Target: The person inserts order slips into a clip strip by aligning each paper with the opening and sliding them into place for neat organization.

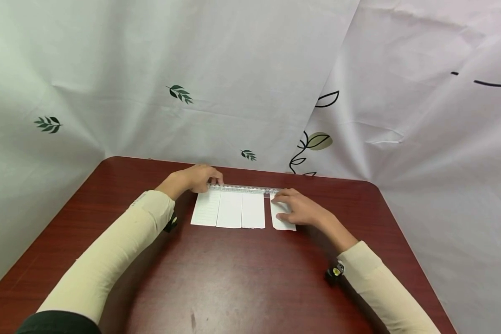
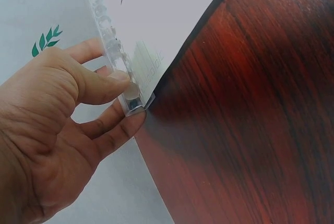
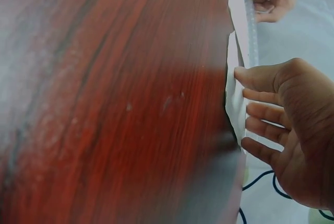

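Thumb and fingers of my left hand [image 1: 198,178] pinch the left end of a clear plastic ruler-like strip [image 2: 107,28], which has a row of round shapes along it. The strip lies along the top edge of white paper [image 1: 229,209], which shows as three upright panels side by side with faint lines on the left one. A separate white paper strip [image 1: 283,221] lies to the right, a narrow band of table between them. On that piece rest the spread fingertips and thumb of my right hand [image 1: 302,208], close to the clear strip's right end.
The glossy red-brown table [image 1: 234,278] has rounded far corners. White cloth with leaf prints [image 1: 234,83] hangs behind it and at both sides. A dark cable [image 3: 258,179] shows beyond the table edge in the right wrist view.
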Available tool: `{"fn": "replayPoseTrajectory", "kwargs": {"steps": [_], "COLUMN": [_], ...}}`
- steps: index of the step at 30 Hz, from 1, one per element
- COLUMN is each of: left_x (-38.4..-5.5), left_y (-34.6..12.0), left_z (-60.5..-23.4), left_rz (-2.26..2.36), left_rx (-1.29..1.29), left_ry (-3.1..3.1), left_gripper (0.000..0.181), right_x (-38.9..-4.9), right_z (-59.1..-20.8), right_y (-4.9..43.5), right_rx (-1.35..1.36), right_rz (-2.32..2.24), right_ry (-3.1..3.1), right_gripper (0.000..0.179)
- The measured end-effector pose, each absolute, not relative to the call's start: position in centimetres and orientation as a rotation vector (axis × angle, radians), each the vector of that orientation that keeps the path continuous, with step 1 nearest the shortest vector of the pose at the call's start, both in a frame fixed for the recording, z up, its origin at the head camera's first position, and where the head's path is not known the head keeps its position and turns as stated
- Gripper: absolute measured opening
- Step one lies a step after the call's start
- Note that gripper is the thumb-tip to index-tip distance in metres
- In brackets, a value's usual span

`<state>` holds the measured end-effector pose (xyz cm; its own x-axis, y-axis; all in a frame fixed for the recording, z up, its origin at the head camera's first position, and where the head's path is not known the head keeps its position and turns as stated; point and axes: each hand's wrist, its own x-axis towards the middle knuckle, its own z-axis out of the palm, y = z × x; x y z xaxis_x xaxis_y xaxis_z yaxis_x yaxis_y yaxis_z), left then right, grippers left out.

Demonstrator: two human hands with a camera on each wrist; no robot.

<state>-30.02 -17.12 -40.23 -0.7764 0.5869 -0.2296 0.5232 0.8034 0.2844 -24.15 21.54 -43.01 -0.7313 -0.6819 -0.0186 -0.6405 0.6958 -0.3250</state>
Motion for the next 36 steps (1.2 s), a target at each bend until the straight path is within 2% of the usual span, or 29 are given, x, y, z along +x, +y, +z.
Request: {"fn": "replayPoseTrajectory", "kwargs": {"steps": [23, 32, 36], "left_x": [-30.0, -30.0, -30.0], "left_y": [-17.1, -17.2, -17.2], "left_z": [-40.2, -40.3, -40.4], "left_rz": [0.295, 0.297, 0.303], "left_rx": [0.854, 0.874, 0.87], "left_ry": [2.688, 2.685, 2.693], "left_gripper": [0.061, 0.063, 0.064], "right_x": [-24.6, -26.5, -25.4], "right_z": [-43.3, -45.9, -44.5], "right_y": [20.3, 21.1, 20.6], "right_rx": [-1.108, -1.219, -1.15], "right_rz": [-0.465, -0.525, -0.519], "right_ry": [2.741, 2.741, 2.729], "right_gripper": [0.048, 0.048, 0.048]}}
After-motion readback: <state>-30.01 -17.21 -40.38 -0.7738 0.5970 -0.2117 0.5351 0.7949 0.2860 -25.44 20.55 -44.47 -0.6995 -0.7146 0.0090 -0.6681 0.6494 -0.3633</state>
